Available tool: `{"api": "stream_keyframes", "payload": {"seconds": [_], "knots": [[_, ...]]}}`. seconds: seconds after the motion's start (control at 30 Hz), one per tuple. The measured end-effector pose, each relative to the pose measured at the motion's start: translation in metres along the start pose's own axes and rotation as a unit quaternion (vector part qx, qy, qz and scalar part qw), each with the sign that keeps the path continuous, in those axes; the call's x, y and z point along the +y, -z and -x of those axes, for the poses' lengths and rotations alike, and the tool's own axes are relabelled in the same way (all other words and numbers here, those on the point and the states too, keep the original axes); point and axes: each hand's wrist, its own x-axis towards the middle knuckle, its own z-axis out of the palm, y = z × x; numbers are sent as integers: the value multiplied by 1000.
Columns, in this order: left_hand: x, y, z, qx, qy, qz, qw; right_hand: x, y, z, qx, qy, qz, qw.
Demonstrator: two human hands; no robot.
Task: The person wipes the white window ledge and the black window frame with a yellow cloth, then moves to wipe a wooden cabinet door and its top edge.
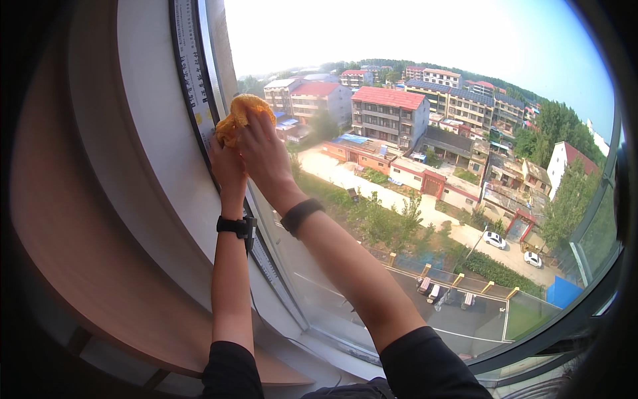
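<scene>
A yellow-orange cleaning cloth [250,105] is bunched up against the left edge of the window glass [319,279], beside the frame. My right hand [263,149] presses on it from the right, fingers stretched over the cloth. My left hand [229,162] grips its lower left part, close to the window frame [202,95], which bears printed protective film. A black band with a small device [239,228] is around my left wrist, and a dark band [301,215] around my right wrist. The fingertips of my left hand are partly hidden.
A pale wall reveal [149,99] and a curved brownish surface [99,239] lie to the left. A thin cable [284,336] hangs below my left wrist. The dark frame of a window section [543,334] curves at lower right. Buildings, trees and parked cars stand far below outside.
</scene>
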Motion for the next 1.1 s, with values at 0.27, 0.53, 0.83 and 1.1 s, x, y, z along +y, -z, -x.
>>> {"api": "stream_keyframes", "payload": {"seconds": [0.27, 0.53, 0.83, 1.1], "knots": [[-20, -35, 161, -190, 92, 74, 975, -53, -34, 130, -124, 51, -45, 990], [21, -102, 307, -170, 261, 453, 835, -63, -47, 257, -168, 73, 25, 983], [127, -26, 221, -137, 72, 409, 899, 48, 77, 208, -50, -125, -79, 988], [231, 5, 238, -38, 16, 518, 854, 104, 148, 277, -86, -261, -54, 960]]}}
